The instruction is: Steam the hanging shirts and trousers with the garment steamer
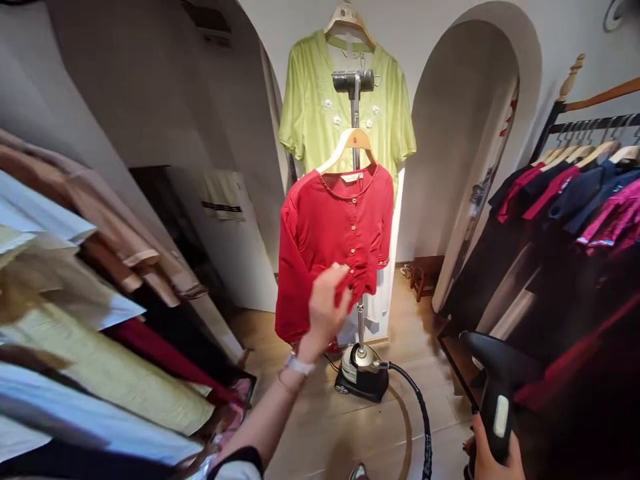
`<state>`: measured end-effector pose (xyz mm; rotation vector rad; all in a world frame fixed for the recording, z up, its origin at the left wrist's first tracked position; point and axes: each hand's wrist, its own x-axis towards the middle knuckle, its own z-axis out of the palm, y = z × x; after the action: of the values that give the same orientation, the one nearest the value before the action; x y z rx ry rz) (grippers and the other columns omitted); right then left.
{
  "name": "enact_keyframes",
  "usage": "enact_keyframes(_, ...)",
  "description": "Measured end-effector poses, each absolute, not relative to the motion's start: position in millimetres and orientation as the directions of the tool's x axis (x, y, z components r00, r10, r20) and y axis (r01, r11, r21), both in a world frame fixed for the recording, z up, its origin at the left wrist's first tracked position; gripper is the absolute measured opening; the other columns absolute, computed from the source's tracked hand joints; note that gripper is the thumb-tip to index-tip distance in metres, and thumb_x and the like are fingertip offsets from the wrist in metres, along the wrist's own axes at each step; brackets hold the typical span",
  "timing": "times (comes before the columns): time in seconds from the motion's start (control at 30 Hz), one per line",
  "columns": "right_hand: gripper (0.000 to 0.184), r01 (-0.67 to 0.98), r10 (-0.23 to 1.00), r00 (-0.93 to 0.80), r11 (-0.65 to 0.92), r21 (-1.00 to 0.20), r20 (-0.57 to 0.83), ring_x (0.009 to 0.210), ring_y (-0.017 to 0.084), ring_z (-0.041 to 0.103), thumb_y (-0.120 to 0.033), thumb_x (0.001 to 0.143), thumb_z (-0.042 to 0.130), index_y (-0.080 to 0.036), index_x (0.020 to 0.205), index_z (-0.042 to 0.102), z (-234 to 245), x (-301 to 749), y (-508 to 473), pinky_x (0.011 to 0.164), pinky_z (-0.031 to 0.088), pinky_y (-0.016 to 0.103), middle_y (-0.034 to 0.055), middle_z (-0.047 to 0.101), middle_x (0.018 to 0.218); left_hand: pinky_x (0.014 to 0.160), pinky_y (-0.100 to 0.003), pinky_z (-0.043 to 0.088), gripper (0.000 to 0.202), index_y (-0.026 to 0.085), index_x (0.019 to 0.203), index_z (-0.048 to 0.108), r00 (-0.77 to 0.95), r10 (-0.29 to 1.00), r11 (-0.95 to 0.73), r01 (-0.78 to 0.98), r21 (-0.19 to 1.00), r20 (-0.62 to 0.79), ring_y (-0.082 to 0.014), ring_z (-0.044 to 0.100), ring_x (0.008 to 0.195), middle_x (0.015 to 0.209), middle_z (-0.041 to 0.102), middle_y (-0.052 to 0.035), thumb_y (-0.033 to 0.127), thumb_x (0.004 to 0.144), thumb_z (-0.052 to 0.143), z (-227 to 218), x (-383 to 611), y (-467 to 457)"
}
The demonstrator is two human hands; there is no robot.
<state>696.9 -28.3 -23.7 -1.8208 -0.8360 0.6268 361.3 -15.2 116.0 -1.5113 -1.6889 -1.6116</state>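
Observation:
A red button-front blouse (pixel 330 227) hangs on a wooden hanger (pixel 356 140) from the pole of a standing garment steamer (pixel 363 373). My left hand (pixel 330 303) reaches up in front of the blouse's lower half, beside the button row. Its fingers are curved, with thumb and forefinger apart and red cloth showing between them; whether the fingertips touch the cloth is not plain. At the lower right, my right hand (pixel 493 457) is wrapped round the handle of a black steamer head (pixel 495 373), held away from the blouse.
Behind the blouse hangs a green short-sleeved top (pixel 305 87). A black hose (pixel 423 400) runs from the steamer base across the wooden floor (pixel 310 407). Garments (pixel 100 373) crowd the left side; a clothes rack (pixel 595 123) with dark and pink garments stands at right.

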Motion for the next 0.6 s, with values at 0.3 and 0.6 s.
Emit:
enact_keyframes(0.3, 0.058, 0.217, 0.940, 0.336, -0.132, -0.967, -0.053, 0.051, 0.020, 0.054, -0.069, 0.057, 0.075, -0.021, 0.089, 0.067, -16.7, 659.8, 61.4, 0.048, 0.041, 0.030, -0.0014, 0.059, 0.053, 0.101, -0.039, 0.054, 0.052, 0.018, 0.132, 0.063, -0.568, 0.206, 0.103, 0.822, 0.560, 0.796, -0.0253, 0.069, 0.110, 0.124, 0.071, -0.0117, 0.043, 0.086, 0.067, 199.0, 267.5, -43.0)
enact_keyframes(0.6, 0.056, 0.081, 0.932, 0.349, 0.071, -0.994, 0.095, 0.052, 0.015, 0.051, -0.067, 0.065, 0.077, -0.018, 0.089, 0.064, 8.0, 637.6, 152.2, 0.047, 0.040, 0.025, -0.0028, 0.058, 0.056, 0.093, -0.057, 0.058, 0.043, 0.025, 0.098, 0.080, -0.760, 0.028, 0.174, 0.643, 0.746, 0.649, -0.0322, 0.074, 0.088, 0.094, 0.080, -0.0029, 0.055, 0.068, 0.074, 171.0, 214.2, -55.6)
